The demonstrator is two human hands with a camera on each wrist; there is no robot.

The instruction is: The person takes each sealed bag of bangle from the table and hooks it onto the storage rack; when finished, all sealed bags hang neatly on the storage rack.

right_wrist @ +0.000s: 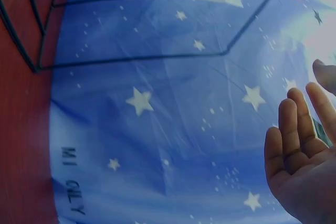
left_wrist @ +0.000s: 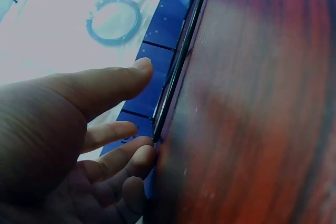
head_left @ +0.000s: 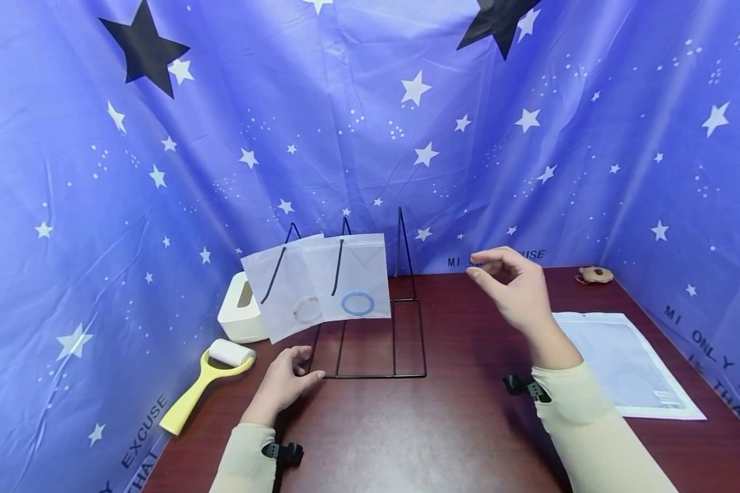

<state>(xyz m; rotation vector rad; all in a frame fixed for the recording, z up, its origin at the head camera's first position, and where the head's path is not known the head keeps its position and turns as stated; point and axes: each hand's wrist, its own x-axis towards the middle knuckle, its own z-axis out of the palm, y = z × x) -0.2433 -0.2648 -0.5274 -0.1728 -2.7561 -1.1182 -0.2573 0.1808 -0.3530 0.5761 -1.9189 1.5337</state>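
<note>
Bags (head_left: pixel 364 263) hang on rack (head_left: pixel 379 376) — left hand (head_left: pixel 284 381) beside it.

From here, the blue curtain (head_left: pixel 370 144) reads "MI ONLY EX… IS THAT" right, "EXCUSE", "THAT" left, "MI … USE" at back.

Wire rack (head_left: pixel 370 376) on worktop (head_left: pixel 407 438); two white pouches (head_left: pixel 364 270) in it, overlapping. Left grip (head_left: pixel 285 380) at rack's near-left corner; right grip (head_left: pixel 519 291) raised, well apart.
</note>
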